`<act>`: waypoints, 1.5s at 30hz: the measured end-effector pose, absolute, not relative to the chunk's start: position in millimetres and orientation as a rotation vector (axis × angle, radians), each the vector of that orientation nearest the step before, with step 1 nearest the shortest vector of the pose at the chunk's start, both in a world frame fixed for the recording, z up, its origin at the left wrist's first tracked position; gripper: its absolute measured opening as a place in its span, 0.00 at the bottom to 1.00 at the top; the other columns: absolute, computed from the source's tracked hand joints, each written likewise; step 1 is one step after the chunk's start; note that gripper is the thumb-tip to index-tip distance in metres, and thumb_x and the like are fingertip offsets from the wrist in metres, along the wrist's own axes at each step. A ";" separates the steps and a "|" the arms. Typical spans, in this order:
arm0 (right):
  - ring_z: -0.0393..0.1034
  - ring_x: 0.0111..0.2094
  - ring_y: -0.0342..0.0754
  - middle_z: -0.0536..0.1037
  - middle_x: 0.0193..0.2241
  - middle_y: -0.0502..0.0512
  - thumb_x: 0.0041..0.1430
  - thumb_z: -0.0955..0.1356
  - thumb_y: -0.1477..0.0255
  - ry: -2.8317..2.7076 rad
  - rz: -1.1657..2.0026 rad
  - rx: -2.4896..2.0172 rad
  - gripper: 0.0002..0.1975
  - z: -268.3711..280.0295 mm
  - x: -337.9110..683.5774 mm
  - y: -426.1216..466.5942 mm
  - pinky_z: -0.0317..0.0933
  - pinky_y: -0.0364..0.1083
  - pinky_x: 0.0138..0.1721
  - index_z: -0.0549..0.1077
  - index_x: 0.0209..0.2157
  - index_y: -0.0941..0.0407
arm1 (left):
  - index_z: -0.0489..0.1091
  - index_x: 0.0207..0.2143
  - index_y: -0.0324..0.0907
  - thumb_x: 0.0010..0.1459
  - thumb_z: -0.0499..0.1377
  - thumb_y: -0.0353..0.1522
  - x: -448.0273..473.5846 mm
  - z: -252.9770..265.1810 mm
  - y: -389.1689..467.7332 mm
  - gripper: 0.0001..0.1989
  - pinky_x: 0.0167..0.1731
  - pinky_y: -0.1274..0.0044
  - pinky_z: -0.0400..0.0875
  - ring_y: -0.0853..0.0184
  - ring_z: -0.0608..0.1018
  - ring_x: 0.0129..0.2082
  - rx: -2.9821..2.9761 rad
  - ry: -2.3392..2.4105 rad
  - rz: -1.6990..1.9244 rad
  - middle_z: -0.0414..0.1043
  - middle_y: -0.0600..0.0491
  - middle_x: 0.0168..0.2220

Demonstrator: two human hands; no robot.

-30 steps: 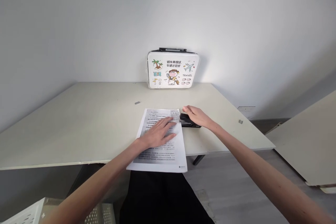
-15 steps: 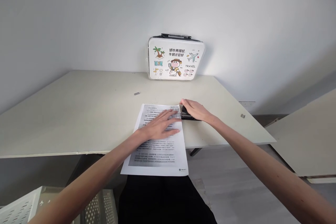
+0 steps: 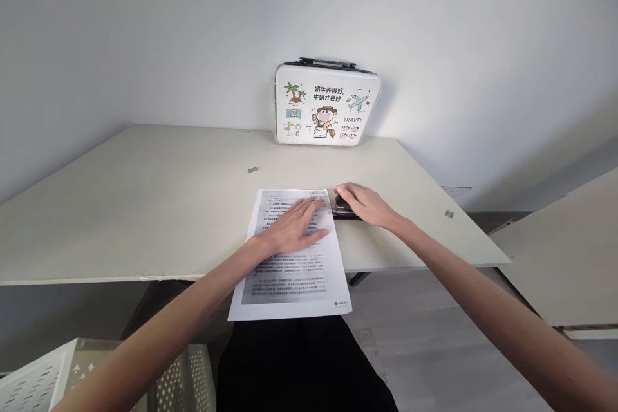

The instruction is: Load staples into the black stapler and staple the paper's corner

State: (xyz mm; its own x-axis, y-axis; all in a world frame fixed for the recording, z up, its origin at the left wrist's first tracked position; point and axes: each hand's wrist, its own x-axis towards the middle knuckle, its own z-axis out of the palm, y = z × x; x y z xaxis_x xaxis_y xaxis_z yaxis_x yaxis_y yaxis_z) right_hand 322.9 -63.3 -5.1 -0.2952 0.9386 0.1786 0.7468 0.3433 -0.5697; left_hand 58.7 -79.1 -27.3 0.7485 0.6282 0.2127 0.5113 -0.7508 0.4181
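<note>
A printed sheet of paper lies on the table, its near end hanging past the front edge; whether more sheets are under it I cannot tell. My left hand rests flat on its upper half with the fingers spread. At the paper's upper right edge is a black stapler, lying sideways with its front end against the sheet. My right hand is wrapped over the stapler from above and hides most of it.
A white cartoon-printed case with a dark handle leans against the wall at the table's back. Small grey staple strips lie on the table. White perforated baskets stand below at the left.
The view has shifted slightly. My left hand stays flat on the paper and my right hand stays on the stapler, with little visible movement of either.
</note>
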 end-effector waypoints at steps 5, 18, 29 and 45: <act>0.76 0.49 0.60 0.82 0.51 0.56 0.67 0.66 0.51 -2.167 0.466 -1.428 0.20 -13.6 356.1 -76.0 0.67 0.55 0.51 0.77 0.51 0.48 | 0.52 0.73 0.46 0.72 0.49 0.53 35.8 -30.8 -71.2 0.35 0.71 0.57 0.55 0.49 0.56 0.75 2.609 1.004 0.423 0.56 0.42 0.73; 0.76 0.38 0.55 0.83 0.39 0.54 0.66 0.67 0.49 -1.986 0.508 -1.390 0.20 -36.4 312.8 -0.3 0.66 0.51 0.42 0.77 0.46 0.49 | 0.60 0.72 0.52 0.69 0.55 0.55 -86.2 -12.3 -88.7 0.34 0.73 0.54 0.51 0.51 0.53 0.76 2.632 1.241 0.442 0.56 0.53 0.74; 0.76 0.42 0.54 0.82 0.41 0.53 0.65 0.67 0.52 -1.978 0.657 -1.210 0.18 -42.5 209.7 81.5 0.67 0.51 0.45 0.74 0.45 0.51 | 0.64 0.70 0.52 0.67 0.58 0.55 -125.4 -20.9 -72.9 0.34 0.73 0.54 0.53 0.52 0.58 0.74 2.605 1.413 0.485 0.57 0.53 0.74; 0.76 0.54 0.56 0.80 0.54 0.58 0.63 0.71 0.54 -1.697 0.884 -1.071 0.22 -60.1 213.9 81.4 0.67 0.55 0.60 0.73 0.53 0.51 | 0.70 0.64 0.51 0.71 0.55 0.53 -128.5 -12.7 -70.2 0.27 0.69 0.57 0.64 0.54 0.64 0.72 2.338 1.547 0.667 0.65 0.53 0.70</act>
